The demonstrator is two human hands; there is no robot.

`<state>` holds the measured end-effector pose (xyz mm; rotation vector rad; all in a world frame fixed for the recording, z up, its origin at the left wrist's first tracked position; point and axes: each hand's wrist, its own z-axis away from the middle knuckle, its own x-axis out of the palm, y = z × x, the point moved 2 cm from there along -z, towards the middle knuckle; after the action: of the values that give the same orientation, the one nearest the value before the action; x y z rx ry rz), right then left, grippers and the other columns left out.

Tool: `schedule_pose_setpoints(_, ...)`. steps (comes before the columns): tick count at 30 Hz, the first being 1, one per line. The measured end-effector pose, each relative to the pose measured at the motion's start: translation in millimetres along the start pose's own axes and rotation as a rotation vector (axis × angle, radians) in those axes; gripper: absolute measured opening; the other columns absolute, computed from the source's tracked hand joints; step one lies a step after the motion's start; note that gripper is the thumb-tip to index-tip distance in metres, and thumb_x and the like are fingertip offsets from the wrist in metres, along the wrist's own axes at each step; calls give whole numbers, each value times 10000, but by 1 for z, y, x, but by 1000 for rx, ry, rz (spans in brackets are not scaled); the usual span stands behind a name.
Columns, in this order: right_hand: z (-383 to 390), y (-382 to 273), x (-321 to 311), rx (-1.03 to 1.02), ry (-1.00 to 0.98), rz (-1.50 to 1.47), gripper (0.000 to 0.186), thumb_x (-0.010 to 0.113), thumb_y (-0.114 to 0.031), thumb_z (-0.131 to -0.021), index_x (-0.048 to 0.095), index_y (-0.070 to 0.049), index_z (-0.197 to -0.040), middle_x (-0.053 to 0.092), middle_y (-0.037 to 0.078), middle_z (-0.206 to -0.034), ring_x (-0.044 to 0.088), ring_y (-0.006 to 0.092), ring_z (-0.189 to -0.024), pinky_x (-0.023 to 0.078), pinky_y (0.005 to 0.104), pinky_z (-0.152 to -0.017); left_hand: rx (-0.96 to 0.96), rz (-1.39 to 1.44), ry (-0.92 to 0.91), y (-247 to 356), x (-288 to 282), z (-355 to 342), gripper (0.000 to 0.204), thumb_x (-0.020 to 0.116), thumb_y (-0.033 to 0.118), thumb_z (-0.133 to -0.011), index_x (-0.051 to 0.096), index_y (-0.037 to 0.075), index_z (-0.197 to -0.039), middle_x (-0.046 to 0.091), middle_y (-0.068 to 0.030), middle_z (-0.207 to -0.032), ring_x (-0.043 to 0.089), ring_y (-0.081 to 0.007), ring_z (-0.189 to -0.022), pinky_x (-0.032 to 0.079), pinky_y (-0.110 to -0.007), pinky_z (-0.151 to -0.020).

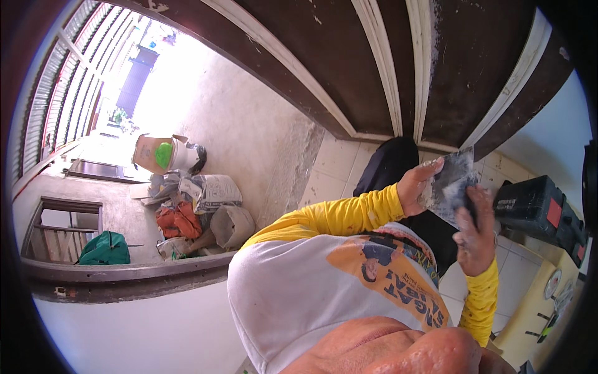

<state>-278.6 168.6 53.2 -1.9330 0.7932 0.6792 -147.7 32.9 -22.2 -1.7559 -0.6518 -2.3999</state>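
My left hand point(416, 190) is closed on the near edge of a flat, rectangular grey plate point(447, 176), its thumb along the top. Pale, putty-like smears cover the plate. Close against its other side is my right hand point(476, 234), the fingers bent around a small dark piece point(468, 201). That piece lies at the plate's surface, mostly covered by the fingers, and its kind cannot be made out. Whitish residue coats the right fingers. Both forearms wear yellow sleeves.
Ahead stands a dark brown panelled door point(467, 68) with pale strips. To the right are a black toolbox point(529, 202) and a cream-coloured surface point(529, 302) bearing small tools. Sacks point(218, 192), a white bucket point(182, 154) and a green bag point(104, 249) lie at left.
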Motion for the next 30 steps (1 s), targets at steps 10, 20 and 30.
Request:
schedule_pose_setpoints(10,49,63,30,495,509,-534,473,427,-262,-1017,410,38,-1382,496,144,-1364,513,233,-1219,384,326,-1032,305,-376,53,33,7,-10,449,484,369,-975,509,51,-1291,583,-107,-1247,571,-263,-1129,430,-442,-1010)
schedule_pose_setpoints(20,61,53,29,758,854,-1574,370,483,-228,-982,517,42,-1233,654,156,-1106,660,259,-1025,543,393,-860,900,-1262,-35,35,6,-16,433,458,299,-991,542,-26,-1265,603,-196,-1213,536,-341,-1194,429,-383,-995)
schedule_pose_setpoints(30,41,51,11,380,669,-2393,303,510,-123,-945,554,39,-1198,656,175,-1109,665,287,-995,535,422,-906,1145,-2338,-753,23,14,4,509,733,161,-688,655,165,-1191,643,-65,-1228,448,-362,-1311,185,-530,-1145)
